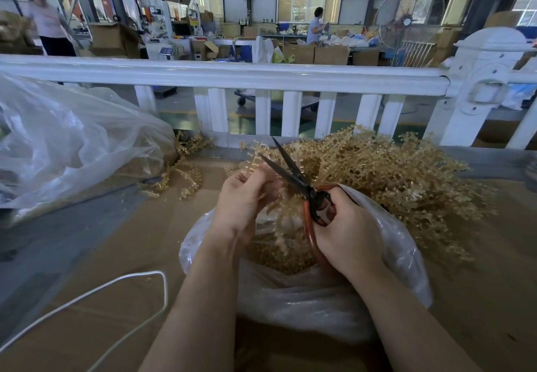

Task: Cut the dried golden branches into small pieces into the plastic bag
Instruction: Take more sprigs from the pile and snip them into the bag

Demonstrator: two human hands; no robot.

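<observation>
A golden branch (255, 156) sticks up from the left hand (242, 197), whose curled fingers pinch its stem. Just right of that hand, the scissors (293, 174) stand with their dark blades parted, tips pointing up and away. The right hand (348, 232) grips their red handles, fingers curled through the loops. Both hands hover over the open mouth of the plastic bag (319, 299), which lies below the wrists and holds a heap of cut golden pieces (276, 252). Beyond and to the right of the right hand lies a big pile of uncut branches (392, 174) on the cardboard-covered table (479, 299). Far left of the left hand sits a larger clear bag (72, 139), with loose sprigs (180, 179) beside it. A white cord (116, 284) curves near the left forearm. A white railing (232, 75) runs behind everything.
</observation>
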